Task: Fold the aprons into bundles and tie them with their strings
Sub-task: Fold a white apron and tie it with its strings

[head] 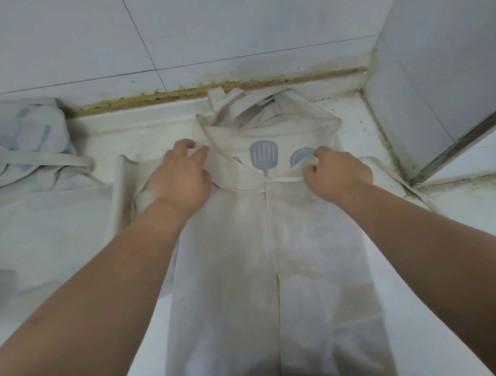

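left hand (180,178) and right hand (336,170) fingers curled, pinching apron (269,245) far fold. roll toward near end evenly and tight, leaving strings (249,103) free.

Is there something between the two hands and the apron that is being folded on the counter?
Nothing visible. The left hand and the right hand hold the folded-over top edge of the apron. The second apron lies apart at the left, out of the way.
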`<state>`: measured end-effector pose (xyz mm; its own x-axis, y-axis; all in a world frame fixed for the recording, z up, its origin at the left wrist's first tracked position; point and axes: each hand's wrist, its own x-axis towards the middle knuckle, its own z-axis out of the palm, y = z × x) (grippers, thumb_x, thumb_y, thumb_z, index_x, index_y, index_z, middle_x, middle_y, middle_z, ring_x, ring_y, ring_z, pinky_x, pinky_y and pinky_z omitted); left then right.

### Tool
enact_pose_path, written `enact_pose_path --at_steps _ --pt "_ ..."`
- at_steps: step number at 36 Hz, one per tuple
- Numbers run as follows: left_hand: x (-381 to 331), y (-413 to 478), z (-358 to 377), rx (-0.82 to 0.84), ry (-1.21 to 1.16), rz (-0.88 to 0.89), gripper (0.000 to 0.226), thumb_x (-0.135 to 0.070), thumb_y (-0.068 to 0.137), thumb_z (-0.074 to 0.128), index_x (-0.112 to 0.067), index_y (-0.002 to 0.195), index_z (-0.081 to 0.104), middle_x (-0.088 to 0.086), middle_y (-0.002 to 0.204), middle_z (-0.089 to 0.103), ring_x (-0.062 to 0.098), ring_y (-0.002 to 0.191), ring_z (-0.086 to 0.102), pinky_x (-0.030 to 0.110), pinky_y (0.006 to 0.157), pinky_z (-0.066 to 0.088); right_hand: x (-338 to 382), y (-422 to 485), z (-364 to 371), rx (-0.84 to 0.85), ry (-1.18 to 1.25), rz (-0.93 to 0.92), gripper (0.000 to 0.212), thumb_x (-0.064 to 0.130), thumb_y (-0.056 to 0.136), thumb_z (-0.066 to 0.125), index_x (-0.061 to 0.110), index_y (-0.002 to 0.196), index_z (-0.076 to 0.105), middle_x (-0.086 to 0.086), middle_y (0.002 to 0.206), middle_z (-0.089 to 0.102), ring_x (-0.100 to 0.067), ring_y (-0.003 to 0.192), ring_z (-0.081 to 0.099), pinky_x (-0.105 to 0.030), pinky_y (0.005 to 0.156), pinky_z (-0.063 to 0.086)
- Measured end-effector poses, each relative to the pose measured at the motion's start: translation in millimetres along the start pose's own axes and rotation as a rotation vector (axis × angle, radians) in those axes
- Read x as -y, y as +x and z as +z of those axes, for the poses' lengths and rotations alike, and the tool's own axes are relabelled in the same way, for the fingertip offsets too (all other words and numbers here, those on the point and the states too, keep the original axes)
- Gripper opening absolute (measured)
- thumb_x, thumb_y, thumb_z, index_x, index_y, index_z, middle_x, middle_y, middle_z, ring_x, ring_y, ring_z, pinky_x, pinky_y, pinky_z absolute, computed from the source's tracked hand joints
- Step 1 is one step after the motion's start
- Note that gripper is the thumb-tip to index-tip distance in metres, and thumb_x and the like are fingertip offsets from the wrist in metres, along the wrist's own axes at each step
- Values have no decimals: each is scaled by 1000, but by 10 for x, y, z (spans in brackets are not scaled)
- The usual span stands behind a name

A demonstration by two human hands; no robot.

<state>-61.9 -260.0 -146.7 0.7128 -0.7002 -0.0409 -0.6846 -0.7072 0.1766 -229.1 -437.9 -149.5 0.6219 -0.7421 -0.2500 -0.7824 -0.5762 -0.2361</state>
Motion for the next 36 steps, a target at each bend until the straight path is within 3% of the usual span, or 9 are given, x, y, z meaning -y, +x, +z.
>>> enact_pose_path --at_steps 3,5,9,11,16,24,27,30,36 --pt "-145 52 129 120 -147 151 45 -13 94 46 -20 139 48 8 146 35 31 123 47 37 99 42 -19 96 -29 53 -21 -52 49 21 98 35 29 146 27 -11 118 59 -29 104 57 -31 71 36" --pt "-197 112 218 210 -142 159 46 -13 95 44 -22 140 46 8 150 29 31 123 47 39 99 42 -45 160 -47 106 -68 -65 52 19 99 36 32 147 23 -9 127 55 -28 111 55 -30 73 36" --pt "-246 213 349 307 -142 137 46 -14 95 47 -21 140 44 9 153 21 29 128 44 34 102 38 -78 257 -45 142 -110 -65 32 23 99 36 22 129 47 -9 120 57 -26 97 53 -30 72 34" --pt "-243 247 386 311 -167 123 46 -15 94 49 -22 139 46 8 152 21 29 128 43 34 103 37 -96 306 -37 139 -115 -44 26 22 99 36 16 119 52 -10 115 58 -28 97 54 -31 72 34" --pt "-264 228 395 244 -222 78 40 -34 98 44 -21 135 49 10 150 28 32 126 46 37 103 37 -108 383 -26 93 -96 53 26 21 98 40 9 118 51 -14 119 57 -31 109 55 -32 75 36" --pt "-414 37 404 267 -154 105 86 -70 79 51 -32 149 20 3 157 8 27 141 17 42 115 18 -103 291 -14 19 74 64 39 29 97 43 12 132 40 -15 115 59 -33 105 56 -31 71 36" --pt "-460 -60 405 281 -91 111 90 -71 78 53 -36 150 13 0 158 1 26 143 10 44 113 17 -79 173 -23 -23 117 9 44 26 97 42 15 138 34 -14 113 60 -31 102 56 -31 70 35" --pt "-477 -206 355 255 -58 121 85 -68 80 53 -36 149 16 -1 159 2 26 143 9 44 112 18 -76 -31 -15 -17 137 -58 42 27 96 43 15 136 39 -12 112 60 -30 106 55 -31 72 37" --pt "-462 -517 210 293 -65 147 74 -60 85 53 -32 148 26 -2 157 15 24 143 13 41 113 18 -102 -474 71 197 122 -83 50 42 91 52 19 135 46 -5 132 53 -24 122 48 -34 95 42"
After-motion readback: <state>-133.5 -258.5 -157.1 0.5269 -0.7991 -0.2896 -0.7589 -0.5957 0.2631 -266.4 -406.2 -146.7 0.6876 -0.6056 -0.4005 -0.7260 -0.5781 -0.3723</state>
